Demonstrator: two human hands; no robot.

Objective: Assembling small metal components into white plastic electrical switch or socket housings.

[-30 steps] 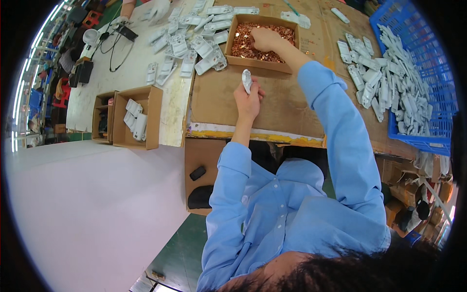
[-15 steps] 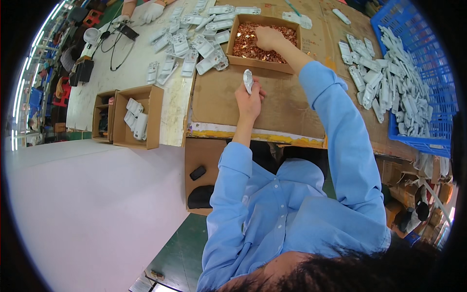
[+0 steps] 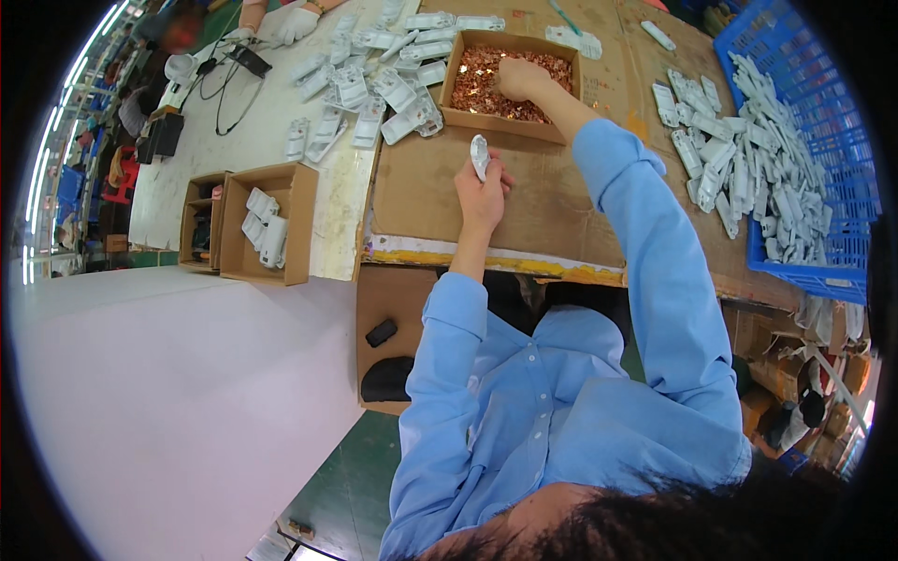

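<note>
Over the cardboard-covered table, my left hand (image 3: 483,194) grips a white plastic housing (image 3: 480,157) that stands up from the fingers. My right hand (image 3: 524,80) reaches into a shallow cardboard box (image 3: 506,123) of small copper-coloured metal pieces (image 3: 472,82). Its fingertips are down among the pieces, so what they pinch, if anything, is hidden. Left of that box lies a loose heap of white plastic housings (image 3: 394,91).
At the right, a blue plastic basket (image 3: 835,122) lies tipped, with many white housings (image 3: 748,178) spilling onto the table. Two cardboard boxes (image 3: 297,224) stand at the left edge, one holding white parts. A co-worker's gloved hand (image 3: 297,25) is at the far left, near a black cable (image 3: 224,93).
My right hand has shifted slightly right and down within the box of copper-coloured pieces. My left hand still holds the housing in nearly the same place. The co-worker's hands have moved a little.
</note>
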